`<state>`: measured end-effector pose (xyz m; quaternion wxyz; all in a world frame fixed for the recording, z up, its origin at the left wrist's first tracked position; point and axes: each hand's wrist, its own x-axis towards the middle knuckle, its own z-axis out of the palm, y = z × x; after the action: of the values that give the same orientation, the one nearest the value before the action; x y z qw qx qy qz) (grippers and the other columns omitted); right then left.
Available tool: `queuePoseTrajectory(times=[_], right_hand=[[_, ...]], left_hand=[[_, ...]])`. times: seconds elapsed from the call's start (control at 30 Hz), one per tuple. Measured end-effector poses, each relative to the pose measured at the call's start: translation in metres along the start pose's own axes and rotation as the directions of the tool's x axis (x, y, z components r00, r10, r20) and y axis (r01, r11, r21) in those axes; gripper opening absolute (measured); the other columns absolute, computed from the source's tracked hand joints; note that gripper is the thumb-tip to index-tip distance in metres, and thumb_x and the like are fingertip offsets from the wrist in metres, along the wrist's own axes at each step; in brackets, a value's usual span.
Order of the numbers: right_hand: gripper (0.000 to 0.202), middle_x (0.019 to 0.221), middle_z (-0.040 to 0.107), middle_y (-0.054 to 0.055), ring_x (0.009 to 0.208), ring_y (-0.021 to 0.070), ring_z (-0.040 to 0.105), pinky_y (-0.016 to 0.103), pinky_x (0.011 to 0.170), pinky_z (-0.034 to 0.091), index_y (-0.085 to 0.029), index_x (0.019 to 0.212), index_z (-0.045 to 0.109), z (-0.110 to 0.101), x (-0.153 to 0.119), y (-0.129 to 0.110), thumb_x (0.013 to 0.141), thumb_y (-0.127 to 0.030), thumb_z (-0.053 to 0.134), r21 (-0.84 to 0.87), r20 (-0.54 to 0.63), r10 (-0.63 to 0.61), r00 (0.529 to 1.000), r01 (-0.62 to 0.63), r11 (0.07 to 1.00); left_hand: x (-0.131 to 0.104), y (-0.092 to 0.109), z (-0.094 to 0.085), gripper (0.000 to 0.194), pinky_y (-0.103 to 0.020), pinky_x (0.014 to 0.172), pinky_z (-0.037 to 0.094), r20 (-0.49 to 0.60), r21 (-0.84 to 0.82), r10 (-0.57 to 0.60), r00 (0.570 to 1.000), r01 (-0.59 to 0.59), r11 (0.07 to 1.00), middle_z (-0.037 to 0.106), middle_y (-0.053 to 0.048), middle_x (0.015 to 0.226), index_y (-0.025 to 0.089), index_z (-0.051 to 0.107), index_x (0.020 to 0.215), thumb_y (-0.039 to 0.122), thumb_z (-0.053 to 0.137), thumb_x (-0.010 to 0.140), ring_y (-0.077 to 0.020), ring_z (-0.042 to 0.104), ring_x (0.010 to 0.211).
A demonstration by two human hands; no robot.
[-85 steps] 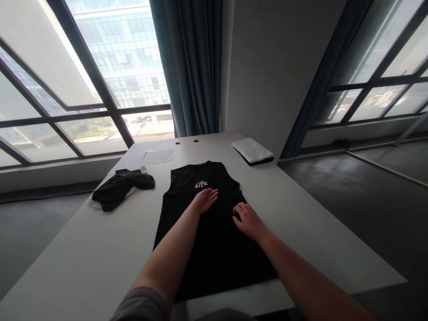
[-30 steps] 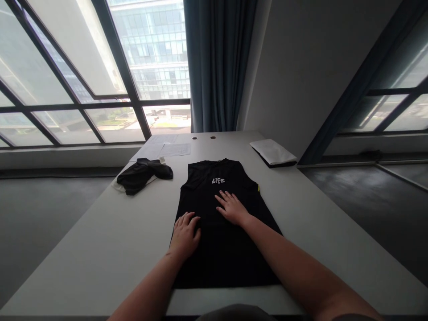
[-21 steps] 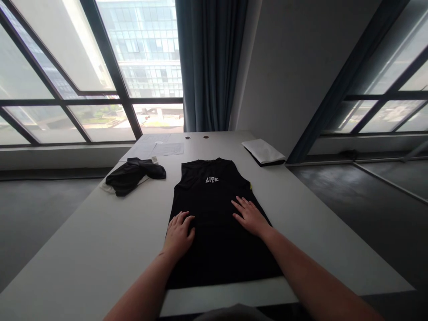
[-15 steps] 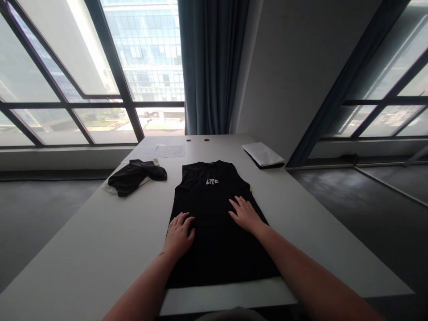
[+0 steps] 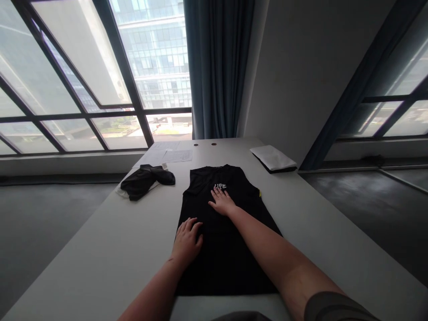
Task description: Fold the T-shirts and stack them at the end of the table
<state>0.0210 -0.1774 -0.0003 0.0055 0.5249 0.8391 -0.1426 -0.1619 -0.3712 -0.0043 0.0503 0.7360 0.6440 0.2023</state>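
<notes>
A black sleeveless shirt (image 5: 224, 254) lies spread flat on the white table (image 5: 133, 249), its neckline towards the window and its hem near me. White letters reading "LIFE" mark its chest, and a bit of yellow shows at its right edge. My right hand (image 5: 222, 203) rests on the chest just below the letters, fingers apart and holding nothing. On the shirt's left side lies my left hand (image 5: 187, 238), fingers spread and slightly bent, with nothing gripped.
A crumpled dark cloth bundle (image 5: 143, 180) sits left of the shirt. Behind it are printed paper sheets (image 5: 177, 156). A folded white and black item (image 5: 274, 158) lies at the back right. Two round holes pierce the table's far end, before a blue curtain (image 5: 217, 67).
My right hand has slid from the shirt's right side inward and up towards the letters. My left hand has stayed at the left side. The view has shifted slightly.
</notes>
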Motion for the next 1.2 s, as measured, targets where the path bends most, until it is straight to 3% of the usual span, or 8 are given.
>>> queuePoseTrajectory(times=[0.4, 0.57, 0.87, 1.07, 1.2], right_hand=[[0.078, 0.174, 0.007, 0.006, 0.160, 0.0250, 0.007, 0.049, 0.127, 0.006, -0.017, 0.167, 0.018, -0.001, -0.023, 0.018, 0.103, -0.061, 0.025, -0.017, 0.004, 0.124, 0.992, -0.124, 0.992], [0.073, 0.174, 0.010, 0.005, 0.160, 0.0275, 0.009, 0.050, 0.127, 0.007, -0.023, 0.167, 0.020, 0.007, -0.043, 0.042, 0.105, -0.060, 0.024, -0.051, -0.115, 0.222, 0.968, -0.229, 0.972], [0.070, 0.174, 0.015, 0.006, 0.159, 0.0292, 0.014, 0.052, 0.126, 0.012, -0.028, 0.167, 0.023, 0.017, -0.089, 0.079, 0.105, -0.060, 0.024, -0.128, -0.165, 0.275, 0.947, -0.297, 0.946], [0.069, 0.174, 0.016, 0.005, 0.159, 0.0291, 0.014, 0.052, 0.126, 0.012, -0.027, 0.167, 0.023, 0.017, -0.091, 0.078, 0.105, -0.059, 0.024, -0.135, -0.166, 0.288, 0.943, -0.311, 0.941], [0.069, 0.172, 0.021, 0.006, 0.158, 0.0295, 0.017, 0.052, 0.125, 0.015, -0.025, 0.165, 0.029, 0.016, -0.093, 0.078, 0.103, -0.057, 0.026, -0.127, -0.197, 0.275, 0.941, -0.302, 0.945]], left_hand=[[0.000, 0.001, -0.002, 0.041, -0.050, 0.124, 0.032, 0.022, -0.013, -0.018, 1.000, 0.019, 1.000, 0.057, -0.007, 0.148, 0.024, 0.065, 0.132, 0.025, 0.059, 0.092, -0.0309, 0.043, 0.146], [-0.001, 0.002, -0.004, 0.041, -0.050, 0.124, 0.031, 0.028, -0.040, -0.027, 0.999, 0.028, 0.999, 0.056, -0.006, 0.149, 0.027, 0.065, 0.133, 0.026, 0.060, 0.092, -0.0299, 0.041, 0.147], [-0.002, 0.001, -0.002, 0.043, -0.051, 0.126, 0.028, 0.042, -0.004, -0.018, 0.999, 0.018, 1.000, 0.053, -0.007, 0.153, 0.026, 0.063, 0.137, 0.027, 0.058, 0.094, -0.0301, 0.041, 0.149], [-0.017, -0.025, -0.015, 0.053, -0.051, 0.126, 0.029, 0.147, -0.040, 0.124, 0.981, -0.120, 0.992, 0.045, -0.005, 0.162, 0.028, 0.055, 0.148, 0.033, 0.059, 0.095, -0.0286, 0.037, 0.151], [-0.043, -0.053, -0.030, 0.054, -0.049, 0.126, 0.031, 0.137, -0.031, 0.152, 0.979, -0.149, 0.988, 0.045, -0.004, 0.162, 0.031, 0.052, 0.151, 0.034, 0.056, 0.097, -0.0273, 0.040, 0.149]])
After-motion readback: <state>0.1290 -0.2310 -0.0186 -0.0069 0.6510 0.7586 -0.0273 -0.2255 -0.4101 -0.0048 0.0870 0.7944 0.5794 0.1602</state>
